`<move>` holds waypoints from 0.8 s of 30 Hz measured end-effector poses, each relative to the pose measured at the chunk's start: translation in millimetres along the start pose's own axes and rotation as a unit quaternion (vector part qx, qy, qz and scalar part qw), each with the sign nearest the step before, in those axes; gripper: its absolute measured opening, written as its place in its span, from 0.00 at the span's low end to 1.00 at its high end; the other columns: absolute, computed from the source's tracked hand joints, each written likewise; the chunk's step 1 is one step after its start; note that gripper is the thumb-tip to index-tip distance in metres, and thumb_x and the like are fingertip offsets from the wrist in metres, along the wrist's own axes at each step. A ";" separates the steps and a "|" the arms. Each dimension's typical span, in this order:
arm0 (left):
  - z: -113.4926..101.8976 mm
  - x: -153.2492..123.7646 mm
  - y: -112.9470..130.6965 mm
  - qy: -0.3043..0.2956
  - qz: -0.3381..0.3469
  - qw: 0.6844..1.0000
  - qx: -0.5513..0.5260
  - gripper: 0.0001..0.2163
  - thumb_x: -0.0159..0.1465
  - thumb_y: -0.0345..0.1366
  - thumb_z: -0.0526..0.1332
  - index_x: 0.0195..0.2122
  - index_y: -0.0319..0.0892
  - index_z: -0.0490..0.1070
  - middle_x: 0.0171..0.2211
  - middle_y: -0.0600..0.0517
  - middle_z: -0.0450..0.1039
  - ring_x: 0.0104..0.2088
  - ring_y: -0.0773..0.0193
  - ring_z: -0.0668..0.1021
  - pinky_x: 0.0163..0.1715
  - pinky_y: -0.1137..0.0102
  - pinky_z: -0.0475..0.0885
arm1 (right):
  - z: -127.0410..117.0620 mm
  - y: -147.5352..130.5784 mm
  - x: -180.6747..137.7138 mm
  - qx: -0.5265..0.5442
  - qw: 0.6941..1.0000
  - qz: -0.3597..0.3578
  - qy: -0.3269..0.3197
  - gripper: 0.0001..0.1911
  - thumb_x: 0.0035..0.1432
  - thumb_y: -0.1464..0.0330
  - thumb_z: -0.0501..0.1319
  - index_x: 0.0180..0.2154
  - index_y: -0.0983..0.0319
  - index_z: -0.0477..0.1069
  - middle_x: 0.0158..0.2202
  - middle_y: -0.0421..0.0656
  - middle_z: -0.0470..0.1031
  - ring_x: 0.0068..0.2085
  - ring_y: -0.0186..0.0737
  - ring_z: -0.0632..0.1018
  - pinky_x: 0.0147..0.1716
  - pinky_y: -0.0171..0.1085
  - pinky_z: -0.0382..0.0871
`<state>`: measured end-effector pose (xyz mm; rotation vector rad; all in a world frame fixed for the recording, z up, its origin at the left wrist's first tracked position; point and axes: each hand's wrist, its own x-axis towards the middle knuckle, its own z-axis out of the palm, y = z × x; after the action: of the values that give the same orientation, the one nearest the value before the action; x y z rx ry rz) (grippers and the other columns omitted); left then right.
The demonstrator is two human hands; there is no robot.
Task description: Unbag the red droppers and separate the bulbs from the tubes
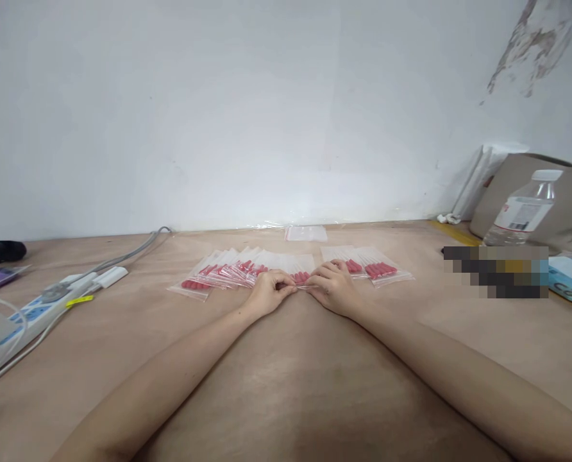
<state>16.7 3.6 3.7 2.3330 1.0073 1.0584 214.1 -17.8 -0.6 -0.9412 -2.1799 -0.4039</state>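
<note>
Between the fingertips of the two hands lies a clear bag [301, 278], flat on the desk [305, 385], with a short row of slim red pieces showing through its film. The left hand [271, 290] has thumb and forefinger pinched narrow on its near left edge. The right hand [333, 287] bends its fingers over the right edge, touching; whether they grip, I cannot tell.

Just left of the fingers, similar filled bags [218, 273] overlap in a fan; just right sit more filled bags [379, 268], close beside the right knuckles. On the near side of the fingers, between the forearms, the desk is open. Beyond them a flat pale packet [306, 233] rests near the wall [267, 115], which closes off the far edge.

Well left of the fingers is a power strip [40, 314], cut by the frame; well right, a bottle [524, 212] stands behind a pixelated patch. The fingers cover part of the middle bag, and its piece count is unclear.
</note>
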 end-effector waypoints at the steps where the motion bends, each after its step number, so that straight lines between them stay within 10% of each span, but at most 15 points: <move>1: 0.3 0.0 -0.9 0.001 -0.006 1.000 -0.003 0.03 0.54 0.33 0.63 0.26 0.40 0.74 0.29 0.51 0.74 0.31 0.65 0.75 0.31 0.71 0.69 | 1.0 0.5 0.0 -0.002 1.000 0.000 0.004 0.07 0.56 0.67 0.57 0.29 0.59 0.72 0.30 0.41 0.74 0.35 0.36 0.69 0.42 0.41 0.50; 24: 12.6 5.8 8.5 0.032 0.011 0.990 0.134 0.06 0.59 0.27 0.52 0.27 0.40 0.66 0.28 0.51 0.69 0.31 0.65 0.71 0.33 0.70 0.66 | 12.8 -14.7 10.2 0.008 0.994 0.010 -0.111 0.03 0.55 0.72 0.57 0.32 0.64 0.69 0.36 0.46 0.69 0.40 0.41 0.68 0.38 0.40 0.58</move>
<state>32.9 1.5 3.5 2.5407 1.2176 1.0680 192.2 -16.0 -2.2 -1.0394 -2.3672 -0.2823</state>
